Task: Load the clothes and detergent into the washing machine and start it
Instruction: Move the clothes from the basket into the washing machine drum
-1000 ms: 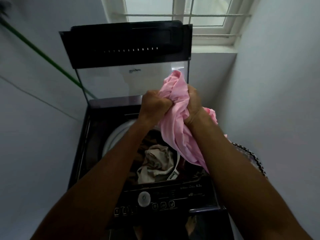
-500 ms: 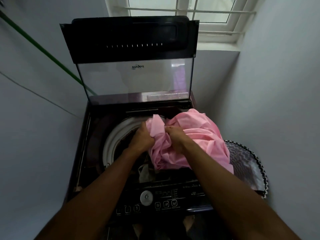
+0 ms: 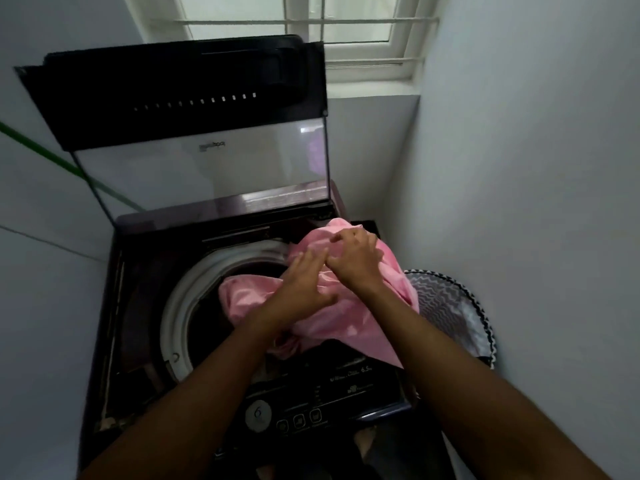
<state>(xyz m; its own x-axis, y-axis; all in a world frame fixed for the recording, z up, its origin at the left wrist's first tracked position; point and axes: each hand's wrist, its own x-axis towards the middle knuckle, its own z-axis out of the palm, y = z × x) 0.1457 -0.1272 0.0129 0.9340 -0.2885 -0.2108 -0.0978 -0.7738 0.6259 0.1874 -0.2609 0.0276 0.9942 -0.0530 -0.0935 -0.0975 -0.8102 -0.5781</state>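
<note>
A dark top-loading washing machine [image 3: 138, 306] stands with its glass lid [image 3: 194, 161] raised upright. A pink garment [image 3: 249, 303] lies heaped over the right side of the white drum rim [image 3: 180, 299], part of it spilling over the machine's right edge. My left hand [image 3: 301, 282] lies flat on the pink cloth with fingers spread. My right hand [image 3: 356, 258] rests on the cloth's upper right part, fingers loosely bent, pinching nothing I can see. The clothes beneath the pink garment are hidden.
The control panel [image 3: 298, 410] with a round dial [image 3: 258, 414] and several buttons runs along the machine's near edge. A zigzag-patterned laundry basket [image 3: 450, 306] stands to the right, against the white wall. A window [image 3: 311, 22] is behind the lid.
Both hands brought the bunched pink garment down from in front of the lid into the drum opening, then let go and spread out flat on top of it.
</note>
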